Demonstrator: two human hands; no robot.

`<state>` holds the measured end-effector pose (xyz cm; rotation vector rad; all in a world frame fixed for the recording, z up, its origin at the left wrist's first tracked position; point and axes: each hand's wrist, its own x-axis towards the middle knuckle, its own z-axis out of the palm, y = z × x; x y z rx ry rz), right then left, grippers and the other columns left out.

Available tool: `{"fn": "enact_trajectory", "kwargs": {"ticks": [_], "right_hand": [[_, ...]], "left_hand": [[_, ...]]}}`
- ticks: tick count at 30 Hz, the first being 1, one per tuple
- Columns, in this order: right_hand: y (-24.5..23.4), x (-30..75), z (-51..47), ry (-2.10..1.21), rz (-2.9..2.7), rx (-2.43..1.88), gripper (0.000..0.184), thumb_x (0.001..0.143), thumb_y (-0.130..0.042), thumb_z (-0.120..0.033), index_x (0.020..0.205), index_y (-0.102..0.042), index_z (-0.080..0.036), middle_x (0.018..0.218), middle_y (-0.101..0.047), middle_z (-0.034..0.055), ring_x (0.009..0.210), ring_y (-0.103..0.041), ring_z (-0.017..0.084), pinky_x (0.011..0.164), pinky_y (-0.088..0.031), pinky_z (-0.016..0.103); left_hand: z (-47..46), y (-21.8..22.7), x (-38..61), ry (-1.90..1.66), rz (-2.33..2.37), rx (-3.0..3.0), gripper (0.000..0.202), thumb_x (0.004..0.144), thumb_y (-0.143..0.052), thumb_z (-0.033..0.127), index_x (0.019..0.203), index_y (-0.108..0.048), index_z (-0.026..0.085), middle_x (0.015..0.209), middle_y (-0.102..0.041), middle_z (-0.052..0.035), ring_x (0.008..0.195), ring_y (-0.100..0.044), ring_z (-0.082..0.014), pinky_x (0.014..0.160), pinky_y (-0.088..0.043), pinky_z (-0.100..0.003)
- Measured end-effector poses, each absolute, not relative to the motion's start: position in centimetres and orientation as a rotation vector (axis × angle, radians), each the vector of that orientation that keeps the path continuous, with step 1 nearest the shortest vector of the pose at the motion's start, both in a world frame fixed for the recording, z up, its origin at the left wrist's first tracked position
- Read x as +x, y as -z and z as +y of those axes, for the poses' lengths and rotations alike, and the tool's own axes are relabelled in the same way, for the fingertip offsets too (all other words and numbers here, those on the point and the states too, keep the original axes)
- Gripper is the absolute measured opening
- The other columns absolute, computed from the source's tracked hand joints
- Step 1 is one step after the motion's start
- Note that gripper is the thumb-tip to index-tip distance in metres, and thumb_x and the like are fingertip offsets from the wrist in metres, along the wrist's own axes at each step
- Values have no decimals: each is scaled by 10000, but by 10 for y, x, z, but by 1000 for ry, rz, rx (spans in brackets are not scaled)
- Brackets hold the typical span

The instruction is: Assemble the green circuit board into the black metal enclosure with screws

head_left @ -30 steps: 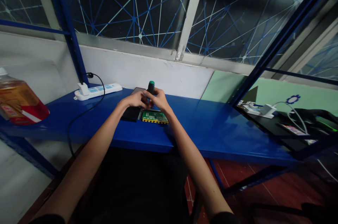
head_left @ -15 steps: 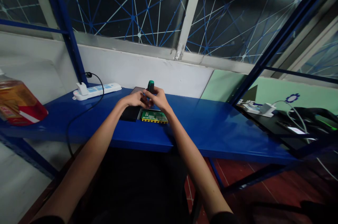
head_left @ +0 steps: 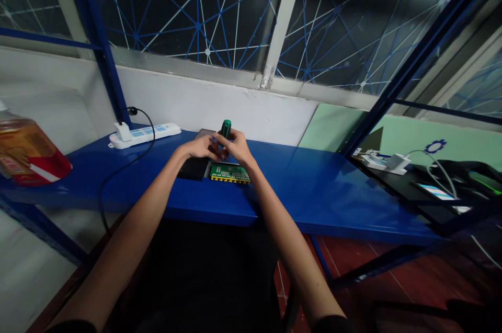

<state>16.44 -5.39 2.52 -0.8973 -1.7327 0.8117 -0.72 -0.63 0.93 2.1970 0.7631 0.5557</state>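
A screwdriver [head_left: 226, 129] with a green and black handle stands nearly upright, and the fingers of my right hand [head_left: 236, 146] are wrapped round it. My left hand [head_left: 201, 147] is close against the right, its fingers bent together by the screwdriver's lower end; what they pinch is hidden. Under both hands lies a green circuit board [head_left: 225, 171] with a yellow row along its front edge. The screwdriver's tip is out of sight behind my fingers. Beside the board, below my left hand, is a flat black piece [head_left: 192, 170]. A dark flat object [head_left: 204, 134] lies just behind.
The blue table [head_left: 306, 186] runs below a window. At the left are a white power strip [head_left: 145, 135], a black cable [head_left: 117, 165] and a large bottle of amber liquid [head_left: 29, 150]. Blue posts rise at both sides. To the right, a lit phone [head_left: 436, 192] lies near cables.
The screwdriver's handle has shifted slightly right and turned a little. Both hands stay almost in place. The phone screen at the right shows a different picture.
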Motion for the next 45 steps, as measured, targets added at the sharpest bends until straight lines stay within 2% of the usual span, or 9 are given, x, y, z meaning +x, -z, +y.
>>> {"fn": "enact_trajectory", "kwargs": {"ticks": [9,18,34,39,45], "right_hand": [[-21,166,-48,-797,-1742,-875,395,785,-615,-577,839,-614,-186,705,-622,30,539,-542,129,464,-429,263],[-23,165,-51,-825,-1730,-871,409,766,-627,-587,833,-610,-184,662,-611,28,564,-556,152,467,-440,278],[-23,165,-52,-852,-1729,-868,399,766,-633,-569,858,-628,-181,699,-621,36,578,-560,154,483,-439,293],[-24,165,-52,-843,-1732,-883,404,765,-633,-571,852,-632,-177,691,-624,34,560,-556,144,483,-441,287],[-25,165,-54,-833,-1734,-911,415,762,-626,-591,844,-625,-185,664,-616,33,565,-561,156,469,-442,286]], "left_hand": [[1,-2,-7,-593,847,2200,215,623,-760,246,776,-719,100,749,-714,-91,719,-633,-194,691,-447,-307],[-9,-10,-7,-545,825,2151,254,641,-752,264,833,-727,100,813,-724,-105,781,-649,-213,726,-465,-312],[1,-1,-7,-671,784,2148,227,606,-772,223,798,-715,116,718,-714,-63,674,-648,-167,644,-474,-268],[-1,-3,-6,-647,821,2160,215,603,-769,230,769,-721,102,730,-717,-83,692,-650,-179,659,-473,-278],[-5,-7,-7,-608,734,2123,228,628,-762,220,832,-737,121,807,-735,-83,765,-668,-194,714,-491,-290]]}}
